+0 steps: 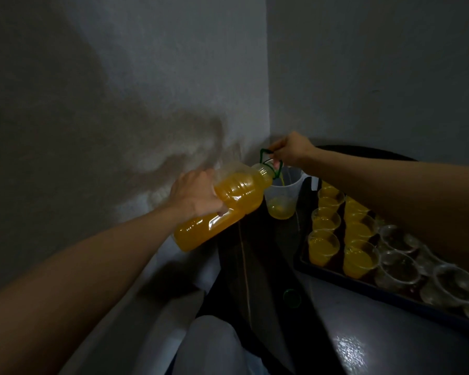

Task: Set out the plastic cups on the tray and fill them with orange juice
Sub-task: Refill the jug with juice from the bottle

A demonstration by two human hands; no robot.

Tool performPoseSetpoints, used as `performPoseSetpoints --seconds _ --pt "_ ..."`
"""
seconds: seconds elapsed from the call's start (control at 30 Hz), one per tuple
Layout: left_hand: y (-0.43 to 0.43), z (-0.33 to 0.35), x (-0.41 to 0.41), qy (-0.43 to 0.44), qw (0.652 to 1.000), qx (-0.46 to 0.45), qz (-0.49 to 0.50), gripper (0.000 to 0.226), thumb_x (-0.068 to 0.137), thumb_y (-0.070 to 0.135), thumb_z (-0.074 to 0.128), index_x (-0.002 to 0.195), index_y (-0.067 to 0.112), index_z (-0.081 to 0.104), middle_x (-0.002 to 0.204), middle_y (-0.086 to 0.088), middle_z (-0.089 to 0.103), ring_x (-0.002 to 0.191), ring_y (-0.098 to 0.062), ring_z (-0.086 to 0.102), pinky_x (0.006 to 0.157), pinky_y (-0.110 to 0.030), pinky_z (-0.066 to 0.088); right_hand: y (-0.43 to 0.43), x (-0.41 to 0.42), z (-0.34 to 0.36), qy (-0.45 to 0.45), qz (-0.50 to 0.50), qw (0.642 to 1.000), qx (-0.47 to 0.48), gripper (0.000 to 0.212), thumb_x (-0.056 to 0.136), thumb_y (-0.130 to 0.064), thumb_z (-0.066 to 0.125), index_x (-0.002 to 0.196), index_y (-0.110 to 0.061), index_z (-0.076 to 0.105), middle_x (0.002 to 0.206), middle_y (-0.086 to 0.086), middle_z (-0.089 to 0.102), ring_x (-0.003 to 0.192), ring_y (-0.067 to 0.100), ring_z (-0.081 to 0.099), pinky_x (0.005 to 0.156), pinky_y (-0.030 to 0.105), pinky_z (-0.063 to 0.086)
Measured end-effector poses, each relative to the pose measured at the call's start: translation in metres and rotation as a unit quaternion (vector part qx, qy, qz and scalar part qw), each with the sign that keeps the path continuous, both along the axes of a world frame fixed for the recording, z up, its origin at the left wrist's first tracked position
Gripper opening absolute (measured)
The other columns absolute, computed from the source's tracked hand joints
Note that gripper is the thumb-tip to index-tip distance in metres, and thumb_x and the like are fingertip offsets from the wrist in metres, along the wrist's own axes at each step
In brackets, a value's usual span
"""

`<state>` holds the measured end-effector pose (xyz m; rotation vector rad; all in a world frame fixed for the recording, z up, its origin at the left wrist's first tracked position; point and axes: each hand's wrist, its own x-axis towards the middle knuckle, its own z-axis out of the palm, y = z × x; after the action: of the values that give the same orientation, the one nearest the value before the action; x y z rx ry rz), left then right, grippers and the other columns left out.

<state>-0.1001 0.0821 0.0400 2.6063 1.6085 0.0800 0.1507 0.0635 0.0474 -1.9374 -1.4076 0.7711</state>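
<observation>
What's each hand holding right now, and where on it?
Both hold the juice bottle: left hand grips its body, right hand pinches the green neck handle.

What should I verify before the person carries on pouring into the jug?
1. Left hand grips the juice bottle: ok.
2. Right hand holds the green neck handle: ok.
3. Stream lands inside the jug: ok.
4. Jug has room, only its bottom is filled: ok.
5. All cups filled: not ok, empty cups stand on the tray.
6. Jug stands steady: cannot tell, its base is in shadow.
</observation>
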Motion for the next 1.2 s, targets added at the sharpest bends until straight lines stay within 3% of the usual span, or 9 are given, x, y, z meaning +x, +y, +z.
performPoseSetpoints --seconds 0.33,0.47,0.6,0.77,0.93,1.2 --pt "0.004 0.003 0.0 0.005 1.0 -0.005 -0.004 0.074 0.043 0.053 0.086 0.106 0.026 0.06 0.102 0.003 0.062 0.092 -0.024 0.062 0.073 -0.034 0.054 0.0 0.0 -0.001 0.02 -0.007 1.0 0.002 0.024 0.093 -0.006 0.064 0.116 -0.007 0.07 0.103 0.01 0.071 0.077 0.007 0.059 0.075 0.022 0.051" --pt "0.006 0.004 -0.001 0.008 1.0 -0.001 -0.007 0.079 0.044 0.052 0.088 0.113 0.023 0.061 0.106 0.003 0.063 0.096 -0.025 0.062 0.076 -0.035 0.054 0.002 -0.003 -0.004 0.006 -0.013 1.0 0.002 0.023 0.092 -0.005 0.065 0.114 -0.006 0.071 0.095 0.01 0.072 0.071 0.007 0.059 0.07 0.021 0.05" --pt "0.006 0.004 -0.002 0.011 1.0 0.001 -0.009 0.078 0.046 0.051 0.088 0.113 0.023 0.061 0.106 0.003 0.063 0.096 -0.025 0.062 0.073 -0.032 0.049 0.003 -0.005 -0.003 -0.002 -0.018 1.0 -0.002 0.025 0.091 -0.004 0.066 0.115 -0.006 0.071 0.098 0.009 0.072 0.071 0.006 0.059 0.08 0.025 0.053" --pt "0.005 0.006 -0.003 0.012 1.0 -0.011 -0.002 0.079 0.043 0.053 0.086 0.112 0.025 0.062 0.106 0.003 0.064 0.096 -0.025 0.062 0.079 -0.036 0.054 0.005 -0.006 -0.002 -0.01 -0.014 1.0 0.0 0.025 0.093 -0.006 0.065 0.117 -0.007 0.07 0.105 0.011 0.072 0.073 0.007 0.06 0.088 0.029 0.054" --pt "0.007 0.007 -0.001 0.028 1.0 -0.013 -0.001 0.083 0.038 0.057 0.082 0.113 0.026 0.063 0.108 0.003 0.065 0.099 -0.026 0.063 0.083 -0.038 0.056 0.008 -0.006 -0.009 -0.018 -0.023 1.0 0.003 0.021 0.091 -0.008 0.069 0.111 -0.007 0.074 0.095 0.01 0.075 0.073 0.007 0.063 0.093 0.034 0.056" --pt "0.009 0.009 -0.001 0.024 1.0 -0.007 -0.005 0.074 0.044 0.053 0.086 0.108 0.024 0.061 0.105 0.003 0.064 0.096 -0.025 0.062 0.073 -0.032 0.048 0.011 -0.004 -0.007 -0.024 -0.024 0.999 0.001 0.019 0.091 -0.007 0.068 0.108 -0.007 0.075 0.094 0.011 0.076 0.086 0.014 0.068 0.096 0.038 0.055"
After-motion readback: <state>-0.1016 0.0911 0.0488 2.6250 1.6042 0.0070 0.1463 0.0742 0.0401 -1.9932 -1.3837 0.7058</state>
